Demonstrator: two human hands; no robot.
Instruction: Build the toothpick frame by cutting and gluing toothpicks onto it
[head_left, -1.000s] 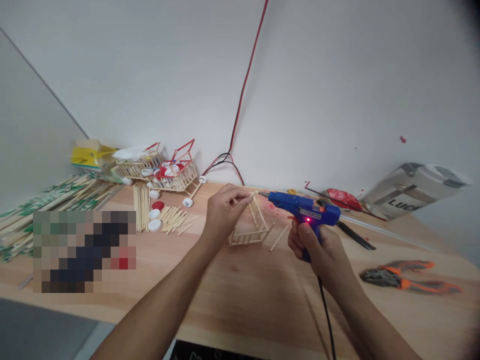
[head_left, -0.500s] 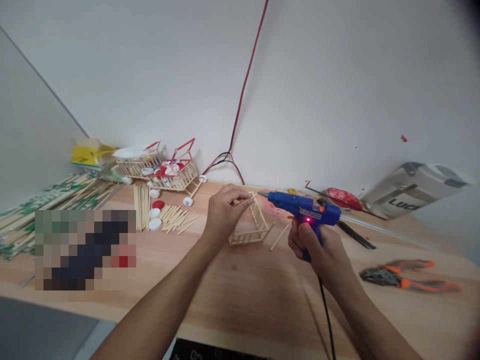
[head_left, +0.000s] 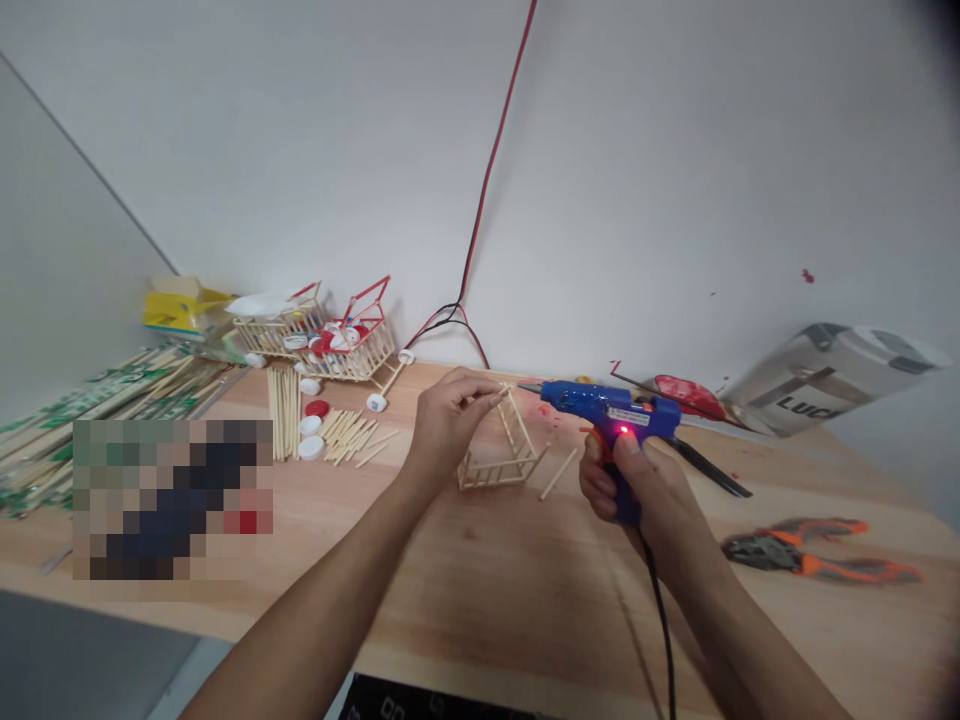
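Left hand (head_left: 454, 425): thumb and fingertips pinched on the far top corner of the stick frame (head_left: 510, 465). Right hand (head_left: 649, 485): wrapped around the handle of a blue glue gun (head_left: 592, 402), red light lit, nozzle pointing left at that same corner. Nozzle is right by the left fingertips; can't tell if the tip touches wood. Frame sits on the wooden table (head_left: 465, 600), between the hands, barred sides visible.

Just right of frame: one loose stick (head_left: 559, 475). Black cord (head_left: 661, 620) drops from the gun handle. Left of left hand: short sticks (head_left: 346, 437) in a loose pile, then white caps (head_left: 310, 448) and a red cap (head_left: 316, 409), then longer sticks (head_left: 283, 415) lined up. Behind those, a wheeled stick cart (head_left: 364, 358) full of caps. Far right: orange-handled pliers (head_left: 787, 560), handles spread.
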